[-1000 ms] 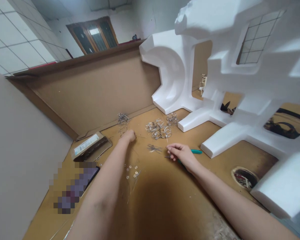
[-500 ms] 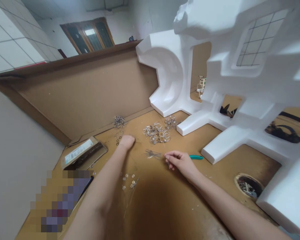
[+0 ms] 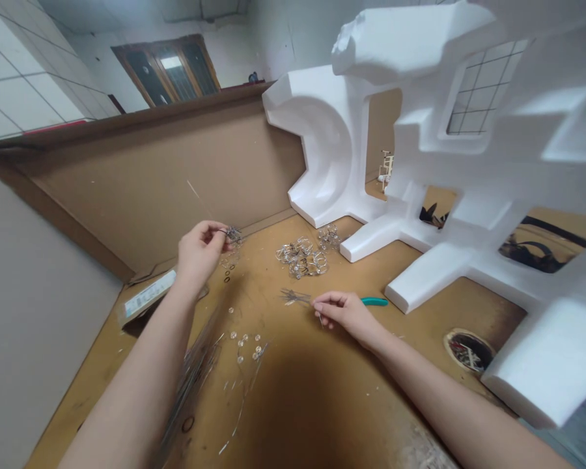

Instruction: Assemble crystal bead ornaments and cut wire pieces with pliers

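My left hand (image 3: 202, 251) is at a small tangled heap of dark metal pieces (image 3: 234, 233) by the cardboard wall, its thumb and fingers pinched at the heap's edge. What lies between those fingertips is hidden. My right hand (image 3: 342, 314) is closed in a pinch on a thin metal pin (image 3: 321, 319), which points downward. Just left of it lies a loose pile of thin metal pins (image 3: 293, 296). Behind its knuckles, a green-handled tool (image 3: 375, 301) rests on the table. Further back is a cluster of shiny bent-wire rings (image 3: 300, 257), with a smaller cluster (image 3: 328, 237) behind.
Clear beads (image 3: 244, 340) and thin wires lie at centre left. A bundle of long wires (image 3: 195, 371) is beside my left forearm, near a small box (image 3: 149, 296). A large white foam form (image 3: 469, 163) stands at right, by a round hole (image 3: 469, 350) in the table.
My left hand has moved left and back, from the table to the dark metal heap. My right hand keeps its pinch on the pin. The view has shifted slightly.
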Motion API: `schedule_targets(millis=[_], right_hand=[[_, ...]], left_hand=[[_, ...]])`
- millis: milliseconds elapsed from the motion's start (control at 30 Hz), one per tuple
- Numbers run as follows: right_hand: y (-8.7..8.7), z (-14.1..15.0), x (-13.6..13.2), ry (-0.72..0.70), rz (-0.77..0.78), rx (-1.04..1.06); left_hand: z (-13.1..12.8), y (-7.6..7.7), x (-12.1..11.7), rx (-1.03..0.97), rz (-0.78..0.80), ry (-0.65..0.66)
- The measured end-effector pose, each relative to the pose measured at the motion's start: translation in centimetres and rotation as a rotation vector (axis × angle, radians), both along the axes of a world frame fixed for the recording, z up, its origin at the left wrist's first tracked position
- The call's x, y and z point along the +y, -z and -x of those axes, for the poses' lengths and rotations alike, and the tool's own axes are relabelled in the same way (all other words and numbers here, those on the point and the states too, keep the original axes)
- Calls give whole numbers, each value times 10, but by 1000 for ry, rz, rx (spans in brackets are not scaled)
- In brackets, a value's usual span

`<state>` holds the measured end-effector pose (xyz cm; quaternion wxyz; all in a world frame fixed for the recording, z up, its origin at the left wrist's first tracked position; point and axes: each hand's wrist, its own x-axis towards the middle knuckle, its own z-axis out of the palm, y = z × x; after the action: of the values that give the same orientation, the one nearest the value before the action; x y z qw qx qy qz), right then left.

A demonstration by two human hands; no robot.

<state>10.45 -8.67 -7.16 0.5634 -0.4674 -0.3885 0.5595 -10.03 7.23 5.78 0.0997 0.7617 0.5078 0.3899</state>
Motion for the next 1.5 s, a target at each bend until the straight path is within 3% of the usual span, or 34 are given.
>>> schedule_targets(millis=[67, 133, 267, 400, 600, 767, 1033, 1167, 1233, 1267, 1400, 1500], right_hand=[[-2, 0, -4, -82, -18, 27], [-4, 3, -9, -184, -22, 46], [-3, 13, -17, -346, 15, 37], [1, 21, -21, -440, 48, 31], [1, 21, -22, -478, 37, 58], [1, 21, -22, -479, 23, 51], [-1, 22, -24, -493, 38, -36], [0, 20, -20, -376, 25, -65], [1, 18, -17, -270, 28, -57], [2, 17, -16, -227, 34, -52], [6, 14, -11, -159, 38, -57], [6, 14, -10, -163, 28, -86]], left_hand=[[1, -6, -25, -285, 221, 250], [-2, 2, -48, -424, 406, 376], [-14, 33, -72, -554, 590, 446], [-21, 46, -73, -625, 545, 378], [-16, 38, -66, -661, 482, 355], [-17, 42, -67, -651, 467, 354], [-18, 41, -74, -623, 469, 436], [-8, 40, -61, -428, 404, 404], [1, 45, -47, -107, 371, 254], [7, 49, -39, 163, 382, 146], [22, 81, -14, 462, 502, -27], [19, 108, -1, 594, 627, -139]])
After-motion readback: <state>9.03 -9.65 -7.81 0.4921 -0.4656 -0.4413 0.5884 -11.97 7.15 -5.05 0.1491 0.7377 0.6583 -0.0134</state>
